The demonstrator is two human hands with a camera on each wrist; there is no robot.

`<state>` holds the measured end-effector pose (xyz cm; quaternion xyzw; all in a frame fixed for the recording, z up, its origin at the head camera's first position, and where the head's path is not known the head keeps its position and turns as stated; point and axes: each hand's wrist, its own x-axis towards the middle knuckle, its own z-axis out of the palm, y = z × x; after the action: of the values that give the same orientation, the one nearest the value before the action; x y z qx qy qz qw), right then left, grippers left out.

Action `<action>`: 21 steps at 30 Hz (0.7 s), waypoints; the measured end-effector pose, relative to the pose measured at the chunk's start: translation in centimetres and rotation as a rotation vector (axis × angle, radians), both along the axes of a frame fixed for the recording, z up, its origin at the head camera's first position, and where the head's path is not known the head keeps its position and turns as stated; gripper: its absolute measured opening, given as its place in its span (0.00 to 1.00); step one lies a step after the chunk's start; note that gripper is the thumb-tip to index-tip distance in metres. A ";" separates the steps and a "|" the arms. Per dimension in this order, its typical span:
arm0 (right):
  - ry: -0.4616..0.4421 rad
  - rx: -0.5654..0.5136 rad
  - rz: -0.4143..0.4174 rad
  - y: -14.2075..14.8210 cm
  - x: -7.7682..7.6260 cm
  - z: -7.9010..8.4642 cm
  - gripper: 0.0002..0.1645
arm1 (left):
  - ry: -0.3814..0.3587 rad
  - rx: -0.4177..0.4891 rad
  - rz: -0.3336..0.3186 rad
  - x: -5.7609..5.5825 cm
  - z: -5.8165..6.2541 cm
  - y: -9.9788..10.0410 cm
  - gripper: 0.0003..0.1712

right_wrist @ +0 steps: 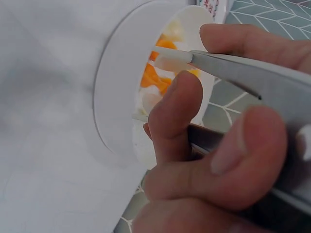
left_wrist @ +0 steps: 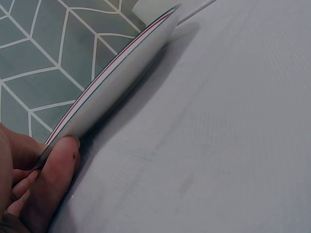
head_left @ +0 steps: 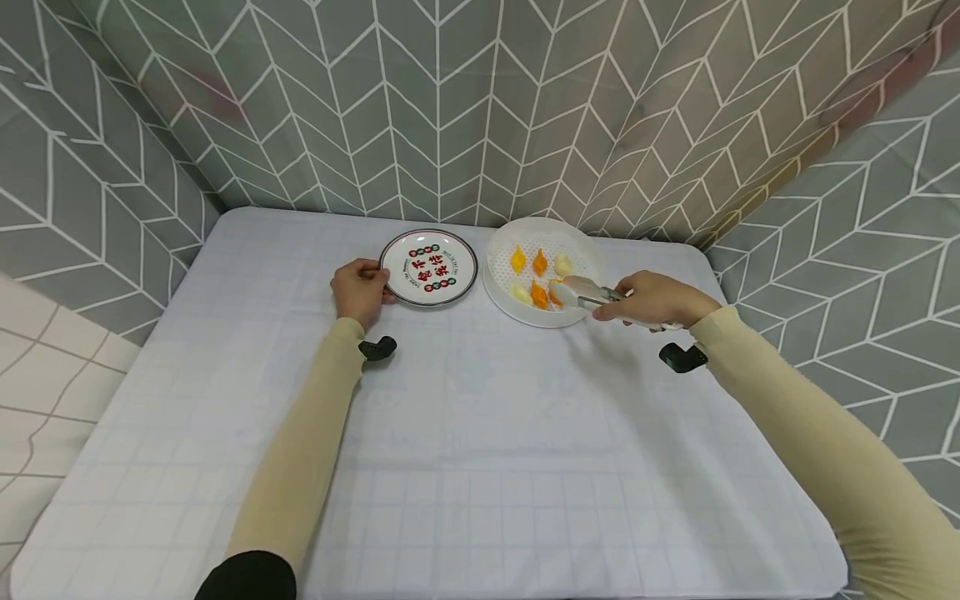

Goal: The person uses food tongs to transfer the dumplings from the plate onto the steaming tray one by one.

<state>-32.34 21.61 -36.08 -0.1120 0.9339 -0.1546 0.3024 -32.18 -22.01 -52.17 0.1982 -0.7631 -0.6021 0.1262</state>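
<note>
With thumb and fingers, my left hand (head_left: 360, 292) pinches the left rim of a round white plate (head_left: 461, 258) printed with red characters. In the left wrist view, the plate (left_wrist: 116, 87) is seen edge-on, tilted up from the cloth. My right hand (head_left: 648, 300) grips metal tongs (head_left: 592, 292) with pale tips, reaching over a round white perforated tray (head_left: 525, 317). Several small food-like pieces sit in it: a yellow one (head_left: 518, 260), an orange one (head_left: 539, 295) and a pale one (head_left: 563, 265). The tongs' tips stand apart around the pieces in the right wrist view.
A white cloth covers the table (head_left: 465, 450); plate and tray stand side by side near its back edge. Grey patterned curtain (head_left: 450, 108) hangs close behind and at both sides. Dark wrist mounts (head_left: 682, 358) project below both hands.
</note>
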 end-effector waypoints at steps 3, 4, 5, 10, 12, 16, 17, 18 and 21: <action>0.015 -0.012 -0.018 0.3 0.3 0.7 0.37 | 0.008 -0.005 0.002 -0.1 0.0 0.0 0.14; 0.028 -0.017 -0.024 0.4 0.4 1.0 0.39 | 0.012 -0.006 0.002 -0.1 -0.1 0.0 0.14; 0.045 -0.024 -0.026 0.3 0.6 1.2 0.40 | 0.014 -0.008 0.001 -0.1 -0.1 -0.1 0.14; 0.174 -0.113 -0.087 -0.7 1.7 1.9 0.45 | 0.031 -0.005 -0.002 -0.2 -0.1 -0.2 0.13; 0.213 -0.187 -0.131 -1.7 2.1 1.7 0.47 | 0.035 0.002 0.000 -0.2 -0.1 -0.3 0.12; 0.309 -0.350 -0.180 -4.1 2.8 0.3 0.53 | 0.020 0.000 -0.001 -0.2 -0.2 -0.4 0.13; 0.342 -0.375 -0.174 -4.8 2.9 -0.2 0.54 | 0.014 -0.003 -0.001 -0.2 -0.2 -0.4 0.13; 0.378 -0.402 -0.174 -5.5 3.1 -0.8 0.53 | 0.008 -0.007 -0.001 -0.1 -0.2 -0.4 0.14; 0.476 -0.452 -0.173 -7.9 3.6 -2.5 0.52 | -0.002 -0.013 -0.003 0.0 -0.2 -0.2 0.14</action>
<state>-28.76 13.69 -38.55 -0.1294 0.9264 -0.3523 0.0294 -32.21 -22.20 -52.40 0.1968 -0.7673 -0.5972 0.1260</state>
